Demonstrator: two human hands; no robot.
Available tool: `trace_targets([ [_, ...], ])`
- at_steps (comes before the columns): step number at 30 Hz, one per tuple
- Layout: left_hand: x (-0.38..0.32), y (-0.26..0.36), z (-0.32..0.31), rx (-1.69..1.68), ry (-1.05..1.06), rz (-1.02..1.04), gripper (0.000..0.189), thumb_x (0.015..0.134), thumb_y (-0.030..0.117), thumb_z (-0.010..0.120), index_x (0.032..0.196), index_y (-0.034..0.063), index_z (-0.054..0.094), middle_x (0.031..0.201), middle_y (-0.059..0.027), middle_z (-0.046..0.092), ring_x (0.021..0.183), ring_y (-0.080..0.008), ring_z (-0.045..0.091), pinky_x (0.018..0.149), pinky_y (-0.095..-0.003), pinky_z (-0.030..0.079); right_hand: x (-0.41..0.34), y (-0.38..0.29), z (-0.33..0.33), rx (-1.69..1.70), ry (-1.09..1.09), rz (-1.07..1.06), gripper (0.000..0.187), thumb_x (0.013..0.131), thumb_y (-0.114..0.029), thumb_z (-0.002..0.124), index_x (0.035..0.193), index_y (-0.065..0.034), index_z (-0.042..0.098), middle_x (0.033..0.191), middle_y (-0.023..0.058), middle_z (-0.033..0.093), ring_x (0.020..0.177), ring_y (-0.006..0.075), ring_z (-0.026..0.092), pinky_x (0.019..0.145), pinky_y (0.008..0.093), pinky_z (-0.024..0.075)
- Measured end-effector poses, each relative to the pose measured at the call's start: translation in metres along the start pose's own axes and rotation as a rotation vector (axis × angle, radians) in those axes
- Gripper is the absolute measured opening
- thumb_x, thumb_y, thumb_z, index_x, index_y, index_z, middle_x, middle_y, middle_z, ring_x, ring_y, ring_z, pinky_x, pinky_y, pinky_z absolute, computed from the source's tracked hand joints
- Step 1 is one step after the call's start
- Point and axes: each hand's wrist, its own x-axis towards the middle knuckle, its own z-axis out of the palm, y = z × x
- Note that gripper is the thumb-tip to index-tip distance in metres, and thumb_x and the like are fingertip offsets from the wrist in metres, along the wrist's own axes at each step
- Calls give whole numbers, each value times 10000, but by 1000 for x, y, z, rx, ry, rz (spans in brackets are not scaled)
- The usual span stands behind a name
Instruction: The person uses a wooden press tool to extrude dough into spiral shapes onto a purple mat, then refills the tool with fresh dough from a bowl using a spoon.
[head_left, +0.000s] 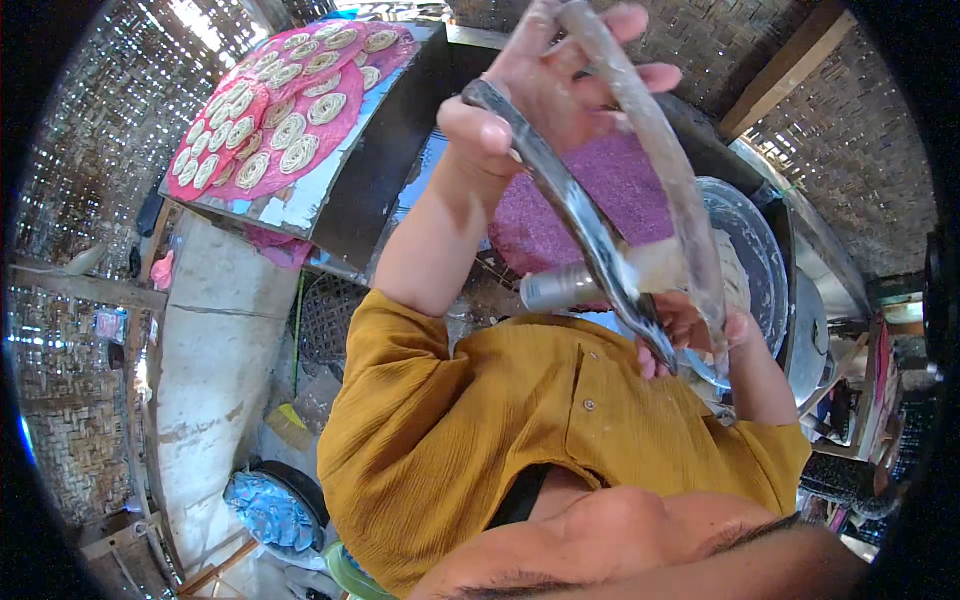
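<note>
A hand-held noodle press with two long bars is raised before my chest. Its dark bar carries a metal cylinder, and the pale, dough-smeared bar lies alongside. My left hand supports the far ends, its thumb over the dark bar and its other fingers spread around the pale one. At the near ends, my right hand grips both bars, partly hidden by them. A purple round mesh sheet lies beyond the press. To the right, a translucent basin holds pale dough.
Pink mesh rounds bearing several coiled noodle nests cover a raised box-like surface at left. A metal pot lid is beside the basin. A broom and a blue-covered tub are low at left. Woven walls surround.
</note>
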Motion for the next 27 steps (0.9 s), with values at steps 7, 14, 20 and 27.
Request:
trace_targets([
  [7, -20, -31, -78, 65, 192, 135, 601, 703, 422, 623, 1199, 176, 390, 1077, -64, 476, 1027, -250, 478, 976, -519, 279, -4, -16, 7, 140, 332, -59, 896, 636, -594, 577, 1288, -45, 300, 1043, 205, 498, 828, 286, 534, 666, 359, 453],
  [14, -45, -36, -116, -222, 559, 33, 443, 732, 609, 492, 854, 185, 523, 777, -8, 521, 792, -211, 526, 794, -447, 412, 6, -14, -11, -79, 471, 161, 867, 616, -643, 559, 1228, -54, 382, 935, 194, 546, 757, 260, 564, 667, 323, 443],
  [20, -57, -40, -95, -199, 590, 60, 395, 763, 596, 463, 799, 206, 511, 730, 17, 508, 741, -180, 509, 737, -444, 424, 2, -30, 23, -209, 558, 253, 864, 573, -621, 597, 1132, 18, 435, 815, 141, 575, 636, 195, 573, 517, 253, 453],
  [27, -28, -17, -76, -228, 358, 195, 340, 796, 549, 460, 783, 218, 538, 692, 54, 552, 691, -137, 530, 692, -369, 399, -1, -54, 32, -388, 627, 149, 666, 576, -474, 653, 990, 35, 535, 762, 65, 555, 642, 134, 520, 553, 250, 425],
])
